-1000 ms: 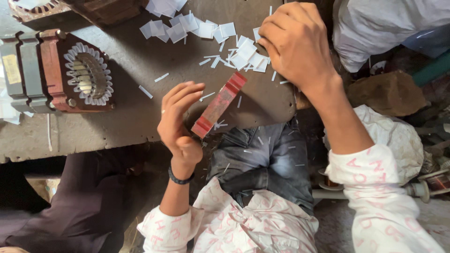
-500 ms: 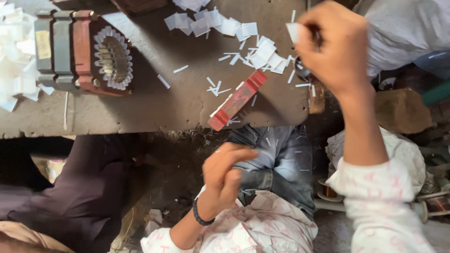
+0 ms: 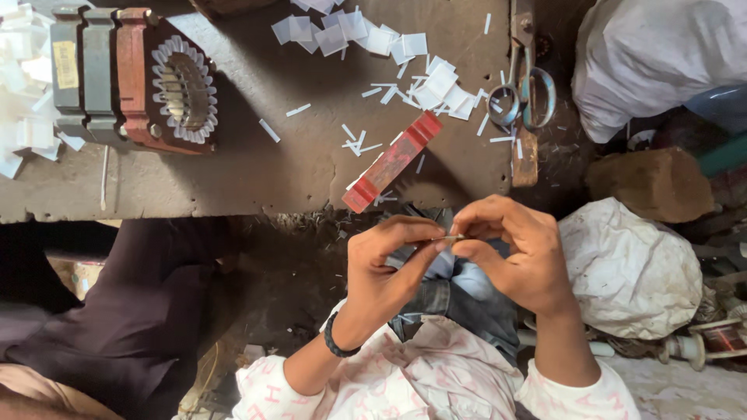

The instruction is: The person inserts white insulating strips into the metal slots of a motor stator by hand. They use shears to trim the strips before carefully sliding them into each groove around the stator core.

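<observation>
My left hand (image 3: pixel 385 268) and my right hand (image 3: pixel 510 253) meet above my lap, below the workbench edge. Their fingertips pinch a small thin piece (image 3: pixel 454 237) between them; it looks like a narrow white strip seen edge-on. A red rectangular bar (image 3: pixel 391 162) lies tilted on the bench (image 3: pixel 257 179) just above my hands, apart from them. White paper squares (image 3: pixel 373 39) and thin strips lie scattered on the bench behind it. A motor stator (image 3: pixel 132 78) with white slot liners sits at the left.
Scissors (image 3: pixel 525 97) lie at the bench's right edge. White sacks (image 3: pixel 630 268) and a brown block (image 3: pixel 654 183) stand at the right. Another person's dark-clothed leg (image 3: pixel 132 311) is at the lower left. Wire spools (image 3: pixel 720 338) lie at the far right.
My right hand came down from the paper pile on the bench to my lap. My left hand rose to meet it, and both now pinch the small strip.
</observation>
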